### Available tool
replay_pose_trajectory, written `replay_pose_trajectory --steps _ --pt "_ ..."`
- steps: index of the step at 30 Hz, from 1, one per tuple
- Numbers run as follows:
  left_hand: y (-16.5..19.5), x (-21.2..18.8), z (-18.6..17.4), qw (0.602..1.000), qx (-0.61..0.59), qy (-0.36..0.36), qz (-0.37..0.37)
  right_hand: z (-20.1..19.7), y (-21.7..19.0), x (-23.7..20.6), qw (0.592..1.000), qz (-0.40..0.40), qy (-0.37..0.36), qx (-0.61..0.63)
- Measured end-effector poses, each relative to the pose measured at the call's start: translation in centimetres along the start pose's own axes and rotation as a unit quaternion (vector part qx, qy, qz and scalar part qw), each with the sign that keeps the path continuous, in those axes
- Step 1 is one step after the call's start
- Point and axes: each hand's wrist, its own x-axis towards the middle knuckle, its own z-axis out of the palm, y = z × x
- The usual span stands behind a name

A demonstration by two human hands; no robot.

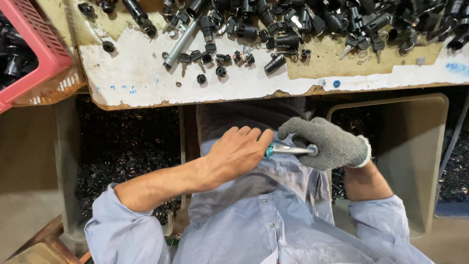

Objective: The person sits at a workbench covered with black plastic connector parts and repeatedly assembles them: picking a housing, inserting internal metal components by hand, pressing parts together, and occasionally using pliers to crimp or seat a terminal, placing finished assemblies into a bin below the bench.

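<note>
My bare left hand [237,152] curls around the teal end of a slim metal tool [288,149] held level above my lap. My right hand [327,143], in a grey knit glove, grips the other, silver end of the same tool. Both hands sit close together below the front edge of the worn white workbench [141,83]. What lies under my left palm is hidden.
Many small black plastic and metal parts [293,24] and a grey metal rod [180,45] lie on the bench. A red plastic crate [34,44] stands at the left. Bins of dark parts [127,142] sit under the bench, with a beige bin [420,161] to the right.
</note>
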Motion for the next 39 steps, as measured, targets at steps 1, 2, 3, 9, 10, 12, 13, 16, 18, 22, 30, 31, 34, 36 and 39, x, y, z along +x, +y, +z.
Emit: replay_pose_trajectory --steps 1,2,3,9,10,12,13,16,18,22,30,31,34,36,39 --pt "-0.3 0.2 0.3 1.000 -0.023 0.003 0.003 0.1 -0.1 0.1 1.000 -0.011 0.004 -0.016" --pt "-0.5 0.4 0.5 0.999 -0.046 0.008 0.005 0.1 -0.2 0.1 0.999 -0.024 0.005 -0.032" --pt "-0.8 0.5 0.8 0.998 -0.070 0.005 -0.002 0.2 -0.2 0.2 0.999 -0.010 0.024 -0.024" --pt "-1.9 0.5 2.0 0.977 -0.210 0.015 -0.033 2.5 -1.2 0.4 0.930 -0.074 0.315 -0.174" --pt "-2.0 0.6 2.2 0.972 -0.231 0.019 -0.033 2.7 -1.3 0.5 0.923 -0.066 0.326 -0.193" --pt "-1.9 0.6 2.7 0.964 -0.262 0.021 -0.041 2.9 -1.5 0.5 0.921 -0.042 0.323 -0.214" --pt "-1.9 0.7 2.8 0.962 -0.270 0.017 -0.047 2.8 -1.5 0.5 0.924 -0.026 0.313 -0.217" --pt "-2.1 0.7 3.1 0.949 -0.311 0.010 -0.045 2.1 -1.5 0.6 0.957 0.019 0.243 -0.159" --pt "-2.3 0.6 3.1 0.942 -0.334 0.013 -0.031 1.8 -1.5 0.8 0.967 0.030 0.214 -0.135" --pt "-2.5 0.7 3.0 0.933 -0.356 -0.003 -0.041 2.8 -1.2 1.5 0.956 0.039 0.270 -0.112" --pt "-2.6 0.8 3.2 0.932 -0.358 -0.014 -0.049 5.7 0.6 1.6 0.923 0.026 0.371 -0.098" --pt "-2.6 0.8 3.3 0.929 -0.366 -0.017 -0.049 5.8 0.8 1.6 0.922 0.028 0.373 -0.097" --pt "-2.6 1.1 3.7 0.924 -0.377 -0.029 -0.060 6.2 1.3 1.6 0.916 0.035 0.390 -0.090" --pt "-2.6 1.3 4.0 0.921 -0.383 -0.028 -0.066 6.4 1.5 1.6 0.911 0.036 0.403 -0.084" --pt "-2.5 1.5 4.6 0.918 -0.390 -0.024 -0.069 6.7 1.7 1.6 0.904 0.043 0.418 -0.078"
